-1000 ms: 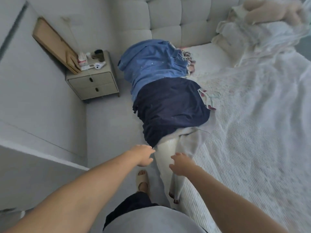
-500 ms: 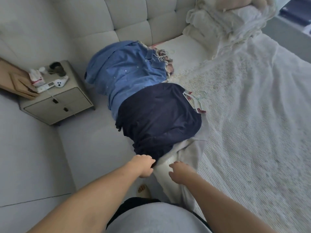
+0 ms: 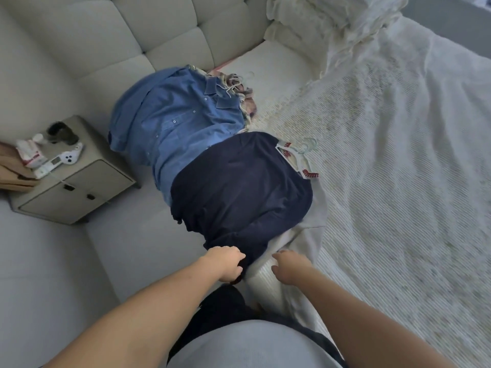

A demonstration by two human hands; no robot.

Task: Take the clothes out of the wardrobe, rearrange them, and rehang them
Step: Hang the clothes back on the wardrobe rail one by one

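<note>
A pile of clothes on hangers lies over the left edge of the bed. A blue denim shirt (image 3: 175, 120) is at the far end, a dark navy garment (image 3: 239, 187) overlaps it, and a white garment (image 3: 295, 243) lies beneath and hangs off the edge. White hangers with red grips (image 3: 297, 160) poke out at the navy garment's right. My left hand (image 3: 225, 264) grips the navy garment's bottom hem. My right hand (image 3: 289, 266) rests on the white garment, fingers bent down; its grip is hidden.
A grey nightstand (image 3: 79, 187) with a white device, a cup and small packets stands at the left by the padded headboard (image 3: 159, 27). Folded white bedding (image 3: 332, 25) is stacked at the bed's head. The white textured bedspread (image 3: 398, 168) covers the right.
The view has swung right and closer to the bed. My left hand has gone from beside the navy hem to gripping it. My right hand stays on the white garment.
</note>
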